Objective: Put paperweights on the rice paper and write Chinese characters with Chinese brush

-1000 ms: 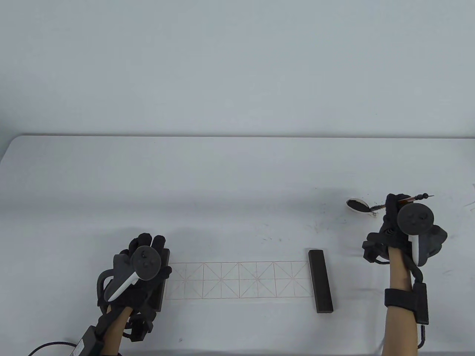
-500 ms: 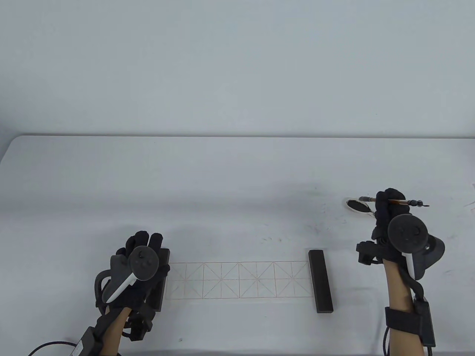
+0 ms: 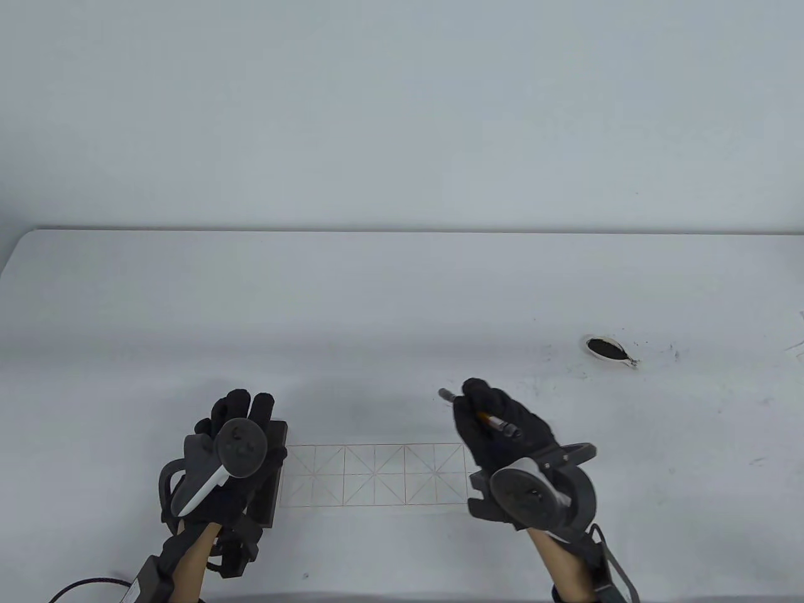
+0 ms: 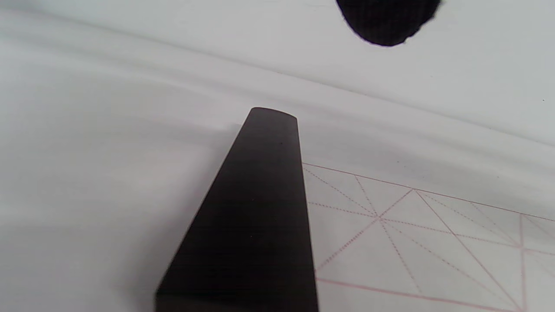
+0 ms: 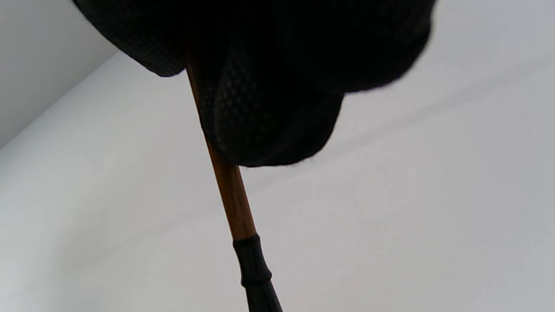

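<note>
The rice paper (image 3: pixel 375 475) with a red grid lies near the table's front edge. A dark paperweight (image 3: pixel 277 483) covers its left end, and my left hand (image 3: pixel 244 419) rests on top of it with fingers stretched forward. In the left wrist view the paperweight (image 4: pixel 256 225) lies beside the grid (image 4: pixel 416 234), with one fingertip (image 4: pixel 387 21) above. My right hand (image 3: pixel 487 414) hovers over the paper's right end and grips the brush (image 3: pixel 496 423), whose brown shaft (image 5: pixel 230 195) hangs below the gloved fingers (image 5: pixel 277 95). The right paperweight is hidden under that hand.
A small white dish of black ink (image 3: pixel 608 349) sits at the right, with ink specks on the table around it. A cable (image 3: pixel 81 587) trails from the left wrist at the bottom left corner.
My right hand has carried the brush from the ink dish leftward and nearer, to above the paper's right end, now covering the right paperweight. The left hand has stayed on its paperweight.
</note>
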